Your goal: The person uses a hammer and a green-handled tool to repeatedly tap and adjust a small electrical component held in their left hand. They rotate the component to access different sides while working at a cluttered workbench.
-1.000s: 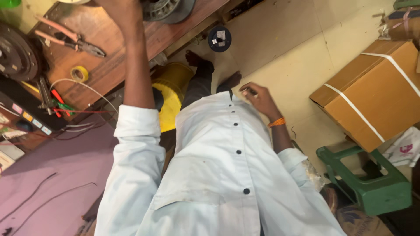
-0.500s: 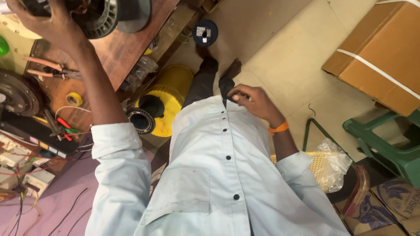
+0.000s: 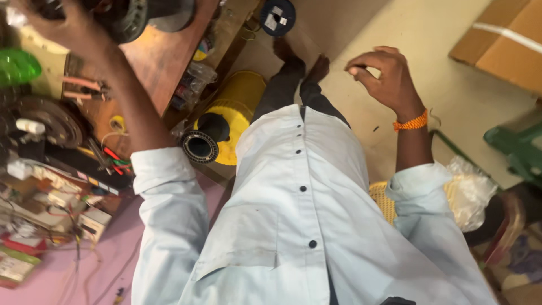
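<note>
Dark metal motor housing (image 3: 132, 17) sits directly under your left hand (image 3: 62, 25), fingers draped over its rim on the wooden bench (image 3: 164, 56). Your right hand (image 3: 384, 76) hangs well apart over the floor, fingertips pinched together, contents indiscernible.

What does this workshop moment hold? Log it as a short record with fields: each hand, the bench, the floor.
left hand: raised to the wooden bench, resting on a dark round motor part
right hand: held free over the floor, fingers curled, thumb and forefinger pinched together; whether it holds something small cannot be told
wrist: orange band
bench: pliers, grey metal disc, loose wires
floor: yellow drum, cardboard box, green plastic stool
clothing: pale blue buttoned shirt
</note>
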Available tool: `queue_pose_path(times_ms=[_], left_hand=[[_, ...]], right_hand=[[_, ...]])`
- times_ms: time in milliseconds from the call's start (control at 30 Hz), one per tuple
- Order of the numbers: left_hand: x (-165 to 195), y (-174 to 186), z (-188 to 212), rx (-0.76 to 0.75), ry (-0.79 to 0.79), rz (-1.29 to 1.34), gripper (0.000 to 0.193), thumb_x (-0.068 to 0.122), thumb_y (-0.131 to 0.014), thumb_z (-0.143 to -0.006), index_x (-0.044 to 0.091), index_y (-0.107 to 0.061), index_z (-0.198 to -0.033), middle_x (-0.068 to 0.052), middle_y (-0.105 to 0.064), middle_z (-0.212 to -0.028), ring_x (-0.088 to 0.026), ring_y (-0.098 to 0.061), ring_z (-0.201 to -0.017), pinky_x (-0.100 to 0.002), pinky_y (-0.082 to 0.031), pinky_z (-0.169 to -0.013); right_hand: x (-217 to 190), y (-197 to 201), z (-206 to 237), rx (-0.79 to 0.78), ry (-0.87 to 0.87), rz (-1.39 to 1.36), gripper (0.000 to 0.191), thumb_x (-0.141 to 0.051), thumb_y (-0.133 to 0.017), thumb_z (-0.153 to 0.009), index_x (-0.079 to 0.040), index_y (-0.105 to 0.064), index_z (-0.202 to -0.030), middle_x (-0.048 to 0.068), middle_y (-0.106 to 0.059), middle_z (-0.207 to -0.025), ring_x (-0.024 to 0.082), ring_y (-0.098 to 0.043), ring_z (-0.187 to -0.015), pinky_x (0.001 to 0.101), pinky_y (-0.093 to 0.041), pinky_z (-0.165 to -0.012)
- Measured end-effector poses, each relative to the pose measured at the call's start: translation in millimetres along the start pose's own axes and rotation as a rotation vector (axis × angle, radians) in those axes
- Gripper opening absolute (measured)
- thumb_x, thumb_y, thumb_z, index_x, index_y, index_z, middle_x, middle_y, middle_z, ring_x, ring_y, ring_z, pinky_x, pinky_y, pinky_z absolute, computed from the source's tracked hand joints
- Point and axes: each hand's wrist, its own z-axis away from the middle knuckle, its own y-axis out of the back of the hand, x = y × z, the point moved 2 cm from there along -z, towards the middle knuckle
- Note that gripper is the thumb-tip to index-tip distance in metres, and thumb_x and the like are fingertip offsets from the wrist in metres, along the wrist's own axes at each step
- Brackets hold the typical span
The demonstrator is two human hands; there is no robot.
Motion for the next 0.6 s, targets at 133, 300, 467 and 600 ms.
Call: queue_pose_path(times_ms=[133, 300, 467, 600], left_hand=[[12, 3, -9, -0.062, -0.051, 0.080, 0.081, 0.022, -0.093, -0.099, 0.003, -0.041, -0.158, -0.019, -0.054, -0.159, -0.033, -0.059, -0.141, -0.048, -0.044, -0.122], [28, 1, -6, -0.088, -0.007, 0.244, 0.083, 0.019, -0.093, -0.099, 0.002, -0.038, -0.159, -0.023, -0.051, -0.160, -0.037, -0.062, -0.138, -0.051, -0.050, -0.118], [40, -7, -9, -0.083, 0.100, 0.252, 0.092, 0.024, -0.094, -0.090, 0.002, -0.033, -0.155, -0.029, -0.058, -0.148, -0.042, -0.072, -0.129, -0.056, -0.058, -0.109], [50, -11, -9, -0.116, 0.136, 0.276, 0.100, 0.030, -0.096, -0.088, 0.005, -0.027, -0.156, -0.027, -0.057, -0.147, -0.042, -0.069, -0.131, -0.056, -0.057, -0.109]], right_hand=[[-8, -6, 8, -0.073, -0.191, -0.387, 0.021, -0.020, -0.063, -0.109, -0.002, -0.071, -0.105, 0.008, -0.074, -0.086, 0.014, -0.072, -0.075, 0.0290, -0.057, -0.070], [-31, -7, 20, -0.219, -0.164, -0.339, 0.022, -0.023, -0.059, -0.106, -0.004, -0.070, -0.106, 0.007, -0.075, -0.080, 0.013, -0.074, -0.070, 0.0284, -0.057, -0.066], [-57, -32, 34, -0.308, -0.212, -0.438, 0.018, -0.014, -0.062, -0.092, -0.006, -0.072, -0.104, 0.007, -0.076, -0.079, 0.015, -0.075, -0.067, 0.0291, -0.057, -0.066], [-67, -40, 33, -0.352, -0.185, -0.437, 0.015, -0.014, -0.067, -0.090, -0.006, -0.075, -0.100, 0.009, -0.077, -0.084, 0.016, -0.074, -0.068, 0.0296, -0.057, -0.066]])
